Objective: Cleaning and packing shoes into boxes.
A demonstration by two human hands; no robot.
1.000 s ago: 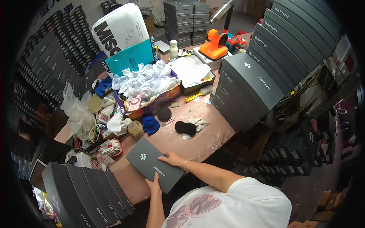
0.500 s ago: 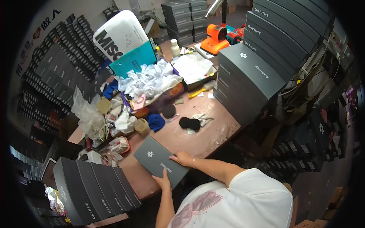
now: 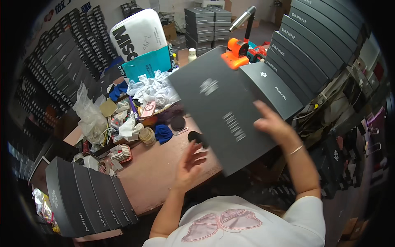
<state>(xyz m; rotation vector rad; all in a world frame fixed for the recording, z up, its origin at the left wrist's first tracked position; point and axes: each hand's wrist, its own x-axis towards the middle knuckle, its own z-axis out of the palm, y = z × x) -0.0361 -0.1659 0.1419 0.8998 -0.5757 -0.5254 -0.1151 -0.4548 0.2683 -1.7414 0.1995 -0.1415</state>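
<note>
A closed dark grey shoebox with pale lettering and a flower emblem is raised above the table, tilted and slightly blurred. My right hand grips it by its right edge, thumb over the lid and the other fingers hidden beneath. To the box's lower left, my left hand is apart from it, fingers spread and holding nothing. Just beyond those fingers lies a black pad, partly covered by the box. Behind the raised box, more grey shoeboxes are stacked at the table's right.
At the near left, a row of shoeboxes stands on the pink table. Crumpled white paper, a blue cloth, a clear plastic bag and small items crowd the left and back. An orange tool stand is behind.
The shoebox has gone from the table's near edge up and to the right in my right hand. My left hand has let go of it and opened.
</note>
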